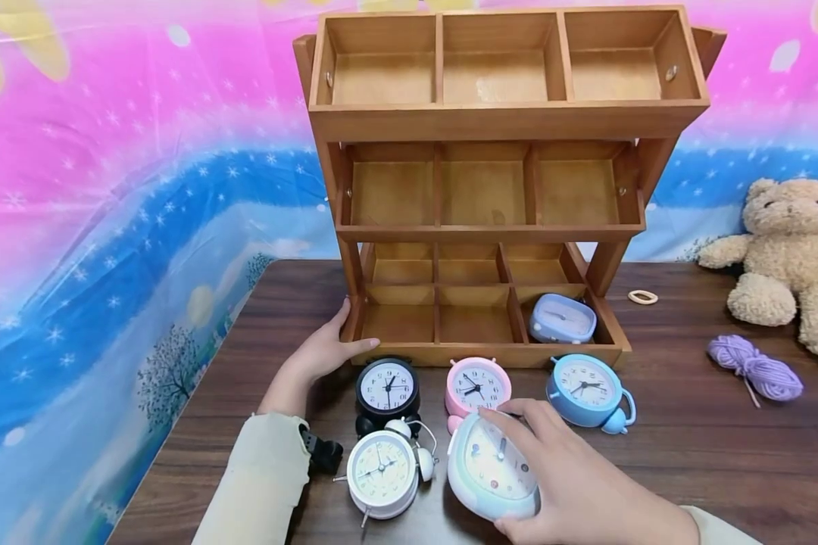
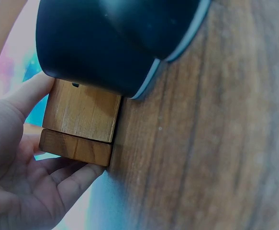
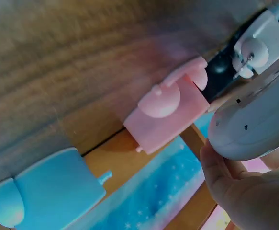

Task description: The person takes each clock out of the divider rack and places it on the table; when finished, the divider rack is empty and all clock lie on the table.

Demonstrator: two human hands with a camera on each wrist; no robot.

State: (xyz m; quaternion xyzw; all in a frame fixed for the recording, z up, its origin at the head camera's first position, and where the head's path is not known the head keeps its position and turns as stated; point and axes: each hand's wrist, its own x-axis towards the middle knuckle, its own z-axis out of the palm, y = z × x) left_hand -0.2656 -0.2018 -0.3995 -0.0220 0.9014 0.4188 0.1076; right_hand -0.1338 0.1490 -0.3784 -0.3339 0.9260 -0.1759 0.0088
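My left hand [image 1: 320, 348] holds the lower left corner of a wooden shelf rack [image 1: 491, 354], thumb on its front and fingers round its side. In the left wrist view the fingers lie along the rack's wooden end [image 2: 79, 112]. My right hand [image 1: 572, 477] grips a rounded white and mint clock [image 1: 480, 473], tilted face up; the right wrist view shows its white back [image 3: 254, 120]. Around it are a black alarm clock [image 1: 386, 386], a white twin-bell alarm clock [image 1: 382, 469], a pink alarm clock [image 1: 477, 384] and a blue alarm clock [image 1: 582, 390], bells toward me.
A light blue clock [image 1: 563, 318] lies in the rack's bottom right front compartment. To the right on the dark wood table [image 1: 688, 454] are a wooden ring [image 1: 643, 297], purple yarn [image 1: 757, 369] and a teddy bear [image 1: 791, 257]. A colourful cloth [image 1: 143, 189] hangs behind.
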